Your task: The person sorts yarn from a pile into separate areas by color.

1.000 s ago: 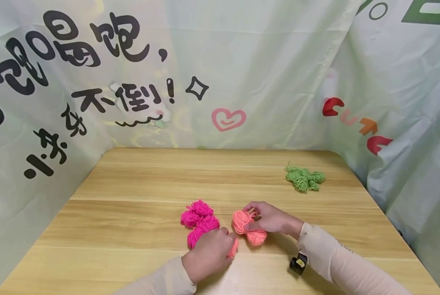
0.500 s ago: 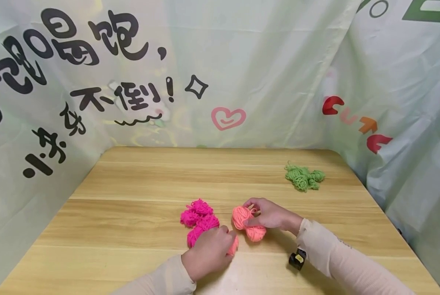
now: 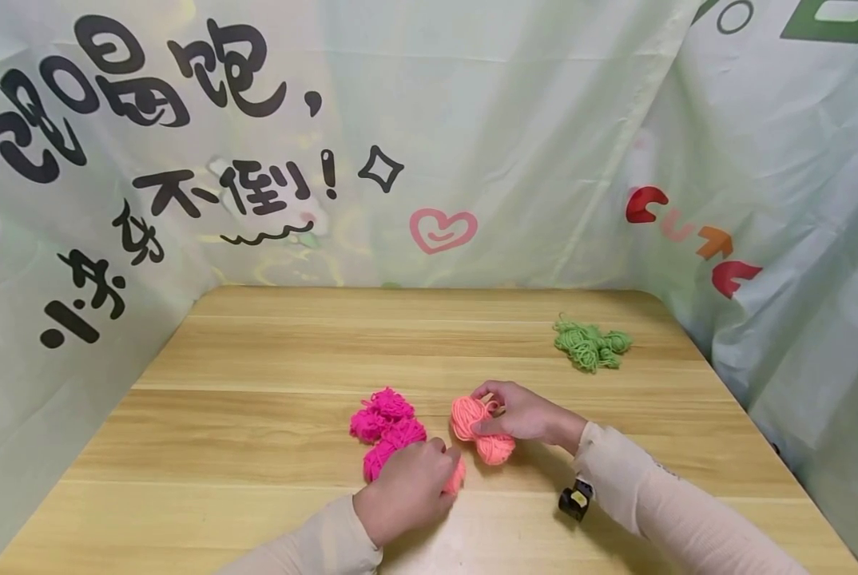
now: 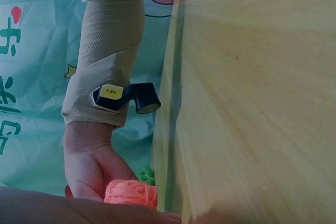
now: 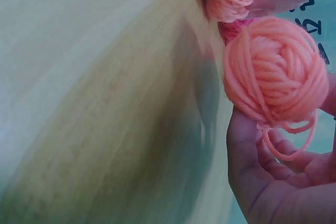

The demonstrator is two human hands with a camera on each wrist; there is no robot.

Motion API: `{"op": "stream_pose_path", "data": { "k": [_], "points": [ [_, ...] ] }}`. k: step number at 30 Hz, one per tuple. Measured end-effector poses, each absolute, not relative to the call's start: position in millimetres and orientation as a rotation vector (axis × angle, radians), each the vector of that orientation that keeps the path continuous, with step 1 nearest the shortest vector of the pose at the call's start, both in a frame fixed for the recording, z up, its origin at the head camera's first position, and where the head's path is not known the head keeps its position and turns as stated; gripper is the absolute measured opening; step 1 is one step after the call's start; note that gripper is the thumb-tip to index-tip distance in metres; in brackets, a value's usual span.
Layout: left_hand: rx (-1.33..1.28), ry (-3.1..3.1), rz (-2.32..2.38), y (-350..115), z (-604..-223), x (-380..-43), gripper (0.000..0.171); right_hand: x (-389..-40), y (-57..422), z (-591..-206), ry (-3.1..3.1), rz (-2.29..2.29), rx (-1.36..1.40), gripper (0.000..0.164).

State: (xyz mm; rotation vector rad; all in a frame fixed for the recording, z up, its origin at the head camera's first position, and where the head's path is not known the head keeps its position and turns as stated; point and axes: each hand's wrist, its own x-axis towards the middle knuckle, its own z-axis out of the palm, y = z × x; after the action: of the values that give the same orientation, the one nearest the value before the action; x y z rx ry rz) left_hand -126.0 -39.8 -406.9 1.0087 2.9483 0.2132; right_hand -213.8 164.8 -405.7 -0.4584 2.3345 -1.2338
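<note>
My right hand holds a coral yarn bundle of two round lobes by its narrow middle, thumb on the near side. In the right wrist view one lobe of this yarn fills the right side, a loose loop hanging by the fingers. To its left, my left hand grips a second coral yarn ball, mostly hidden behind the fingers. Magenta yarn lies just beyond the left hand, partly covered by it. The left wrist view shows the right hand behind its coral yarn.
Green yarn lies toward the back right of the wooden table. Printed curtains hang around the table's back and sides. A black wrist camera sticks out below the right sleeve.
My right hand has shifted slightly up and away in the head view, carrying its coral yarn along. The left hand stays almost in place on its ball; the magenta and green yarn lie unmoved.
</note>
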Motion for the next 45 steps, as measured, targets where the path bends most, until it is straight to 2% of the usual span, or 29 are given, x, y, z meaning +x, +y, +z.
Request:
{"op": "stream_pose_path", "data": {
  "k": [10,23,28,35,41,45],
  "points": [
    [0.992,2.945,0.234,-39,-404,-128,0.034,-216,162,-403,2.305,-1.274,-0.426,0.048],
    [1.036,2.956,0.283,-45,-406,-127,0.021,-220,159,-409,2.236,-1.364,-0.403,0.054],
    [1.083,2.979,0.331,-44,-406,-132,0.014,-224,160,-406,2.274,-1.359,-0.381,0.052],
    [1.031,2.971,0.339,-43,-401,-137,0.024,-229,161,-401,2.293,-1.345,-0.353,0.05],
    [1.009,2.943,0.382,-43,-398,-139,0.024,-232,160,-402,2.276,-1.388,-0.341,0.048],
    [0.996,2.928,0.454,-43,-395,-141,0.017,-233,159,-402,2.278,-1.397,-0.337,0.047]
  ]
}}
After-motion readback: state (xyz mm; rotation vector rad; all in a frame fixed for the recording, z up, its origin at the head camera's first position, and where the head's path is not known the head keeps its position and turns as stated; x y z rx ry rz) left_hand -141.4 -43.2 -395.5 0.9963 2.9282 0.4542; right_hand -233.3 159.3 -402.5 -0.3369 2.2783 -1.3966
